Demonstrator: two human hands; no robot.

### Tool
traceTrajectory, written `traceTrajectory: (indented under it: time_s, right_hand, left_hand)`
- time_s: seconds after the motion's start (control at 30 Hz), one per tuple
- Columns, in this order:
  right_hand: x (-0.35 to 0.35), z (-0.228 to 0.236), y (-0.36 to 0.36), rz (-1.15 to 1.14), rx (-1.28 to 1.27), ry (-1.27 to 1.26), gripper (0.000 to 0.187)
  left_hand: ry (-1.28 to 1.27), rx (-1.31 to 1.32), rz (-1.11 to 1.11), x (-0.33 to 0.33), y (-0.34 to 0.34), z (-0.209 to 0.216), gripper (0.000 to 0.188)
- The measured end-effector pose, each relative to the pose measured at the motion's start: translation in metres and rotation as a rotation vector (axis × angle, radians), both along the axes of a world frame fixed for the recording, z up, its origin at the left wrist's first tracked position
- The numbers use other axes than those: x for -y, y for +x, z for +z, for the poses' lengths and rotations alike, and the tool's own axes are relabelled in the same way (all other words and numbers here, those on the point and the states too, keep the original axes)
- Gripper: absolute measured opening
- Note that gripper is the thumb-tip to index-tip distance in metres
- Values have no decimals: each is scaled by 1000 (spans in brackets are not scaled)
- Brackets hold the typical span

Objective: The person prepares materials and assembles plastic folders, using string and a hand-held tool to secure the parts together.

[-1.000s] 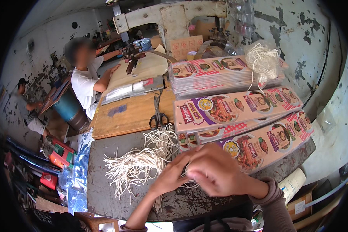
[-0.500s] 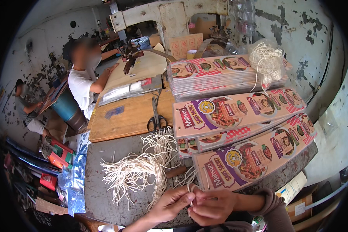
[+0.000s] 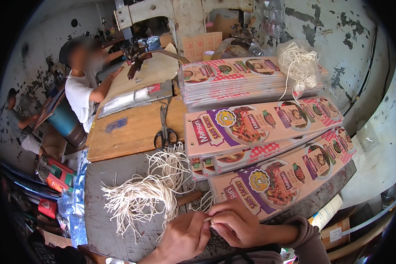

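Observation:
Both hands meet at the table's near edge, at the lower left corner of the closest printed banner (image 3: 286,182). My left hand (image 3: 182,235) is closed in a pinch on a short piece of white cord (image 3: 208,219). My right hand (image 3: 237,226) pinches the same cord, its fingertips touching the left ones. Most of the cord and the banner's corner are hidden by my fingers. Left of the banner lies a loose bundle of cut white cords (image 3: 141,198). A brown wooden handle (image 3: 190,197) sticks out beside it.
More banners (image 3: 259,127) lie behind, with a tall stack (image 3: 251,90) farther back under a bag of white cord (image 3: 298,66). Black scissors (image 3: 165,132) rest on a wooden board (image 3: 136,132). A co-worker (image 3: 81,83) stands at a press at the far left; another person is beyond.
My hands have drawn closer together and turned, the left now with its back upward, covering more of the cord. The whole view has shifted slightly, so the table things appear farther left.

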State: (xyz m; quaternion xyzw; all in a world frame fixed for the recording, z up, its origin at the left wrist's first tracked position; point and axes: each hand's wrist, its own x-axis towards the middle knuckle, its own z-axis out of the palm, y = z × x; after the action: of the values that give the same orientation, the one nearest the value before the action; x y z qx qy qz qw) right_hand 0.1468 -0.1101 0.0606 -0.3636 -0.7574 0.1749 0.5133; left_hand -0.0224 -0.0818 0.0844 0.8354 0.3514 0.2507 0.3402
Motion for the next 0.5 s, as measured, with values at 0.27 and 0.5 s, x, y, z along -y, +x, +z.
traceTrajectory:
  time_s: [0.27,0.5]
  right_hand:
    - [-8,4,13,1,-249,-397,10]
    - [-14,-3,20,293,-567,-721,13]
  left_hand:
    - [549,6,113,-8,10,-16,13]
    - [735,-89,27,-10,5,-27,32]
